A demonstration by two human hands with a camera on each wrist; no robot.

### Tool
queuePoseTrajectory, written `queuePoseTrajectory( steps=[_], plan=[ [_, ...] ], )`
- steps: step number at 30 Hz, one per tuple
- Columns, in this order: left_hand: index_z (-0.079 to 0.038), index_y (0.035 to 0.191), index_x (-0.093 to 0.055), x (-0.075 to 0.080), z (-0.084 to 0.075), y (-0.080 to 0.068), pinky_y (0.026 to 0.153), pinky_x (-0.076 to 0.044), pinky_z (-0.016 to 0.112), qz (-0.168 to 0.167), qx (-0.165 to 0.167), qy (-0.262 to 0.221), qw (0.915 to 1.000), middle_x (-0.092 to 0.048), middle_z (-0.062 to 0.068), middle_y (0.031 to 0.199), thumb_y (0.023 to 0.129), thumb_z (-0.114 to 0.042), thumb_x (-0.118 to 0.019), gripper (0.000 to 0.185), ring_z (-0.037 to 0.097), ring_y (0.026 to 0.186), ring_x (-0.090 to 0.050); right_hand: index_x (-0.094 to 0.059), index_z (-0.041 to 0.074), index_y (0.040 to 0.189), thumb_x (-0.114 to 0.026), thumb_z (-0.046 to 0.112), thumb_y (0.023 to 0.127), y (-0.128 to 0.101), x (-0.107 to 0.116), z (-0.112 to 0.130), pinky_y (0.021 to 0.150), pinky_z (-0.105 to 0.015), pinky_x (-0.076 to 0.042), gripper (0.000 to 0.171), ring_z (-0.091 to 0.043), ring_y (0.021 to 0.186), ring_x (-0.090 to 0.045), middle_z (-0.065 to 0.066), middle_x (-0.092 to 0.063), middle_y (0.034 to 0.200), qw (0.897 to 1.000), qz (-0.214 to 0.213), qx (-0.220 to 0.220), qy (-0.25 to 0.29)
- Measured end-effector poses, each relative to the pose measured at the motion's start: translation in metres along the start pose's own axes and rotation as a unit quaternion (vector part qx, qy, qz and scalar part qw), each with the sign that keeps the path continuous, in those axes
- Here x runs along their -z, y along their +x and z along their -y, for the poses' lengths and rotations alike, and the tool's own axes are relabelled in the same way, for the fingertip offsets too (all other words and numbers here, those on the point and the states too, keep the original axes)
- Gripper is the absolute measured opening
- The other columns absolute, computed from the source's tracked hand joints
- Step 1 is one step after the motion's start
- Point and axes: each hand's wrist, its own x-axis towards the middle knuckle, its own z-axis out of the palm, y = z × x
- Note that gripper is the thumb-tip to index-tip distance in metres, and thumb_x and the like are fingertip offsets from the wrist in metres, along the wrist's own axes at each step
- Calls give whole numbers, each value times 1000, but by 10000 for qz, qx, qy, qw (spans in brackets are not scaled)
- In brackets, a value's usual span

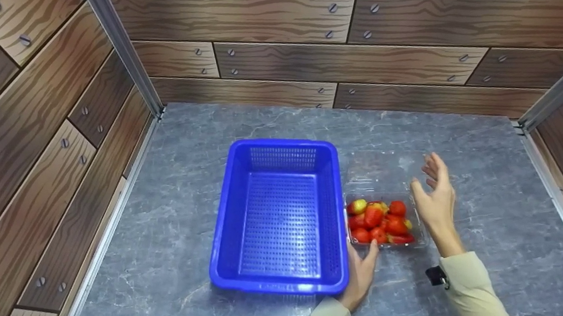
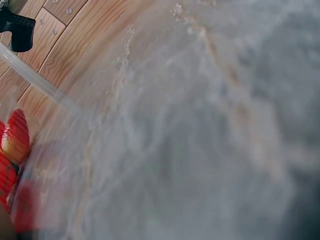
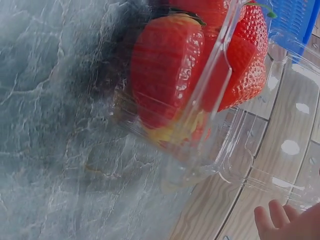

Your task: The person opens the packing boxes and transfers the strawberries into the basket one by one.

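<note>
A clear plastic container (image 1: 424, 241) with its lid (image 1: 371, 168) folded back holds several strawberries (image 1: 373, 216), mostly red with some yellowish patches. My left hand (image 1: 360, 276) is at the container's near left corner, thumb straight with its tip right at the front edge. The blue basket's rim hides part of its other fingers. My right hand (image 1: 435, 200) is raised just right of the container, fingers loosely spread and holding nothing. Close up in the right wrist view are strawberries (image 3: 167, 70) behind the clear wall, with right-hand fingertips at the lower right corner.
Left of the container stands a blue plastic basket (image 1: 279, 224) with a perforated bottom and nothing inside. Both rest on a grey marbled surface (image 1: 152, 251). Wood-patterned walls (image 1: 273, 59) joined by metal rails (image 1: 124, 52) enclose the back and sides.
</note>
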Motion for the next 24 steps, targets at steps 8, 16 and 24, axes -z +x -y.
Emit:
queuePoseTrajectory(
  steps=[8, 16, 24],
  plan=[
    [6, 155, -14, 11, -15, -18, 120, -11, 40, 1006, 1278, -1355, 9773, -17, 21, 162, 96, -42, -60, 89, 32, 149, -15, -39, 14, 152, -57, 2, 92, -2, 0, -2, 103, -42, -41, 64, -26, 127, -53, -8, -54, 142, 9998, 164, -48, 123],
    [1, 157, -1, 47, -24, -42, 116, 3, 22, 1823, 346, -1669, 9684, 0, 19, 164, 96, -24, -60, 89, 29, 151, -1, -42, 13, 150, -57, 1, 91, -7, 0, 0, 100, -29, -41, 62, -24, 127, -53, -7, -56, 140, 9995, 309, -4, -12],
    [-7, 160, -7, 108, -51, -34, 107, -38, 52, 3328, -1247, -226, 9345, 9, 17, 164, 91, -36, -65, 94, 42, 147, -17, -54, 0, 138, -59, -10, 83, -14, -6, 1, 91, -21, -41, 56, -30, 115, -59, -17, -63, 129, 9960, 509, 733, 17]
  ],
)
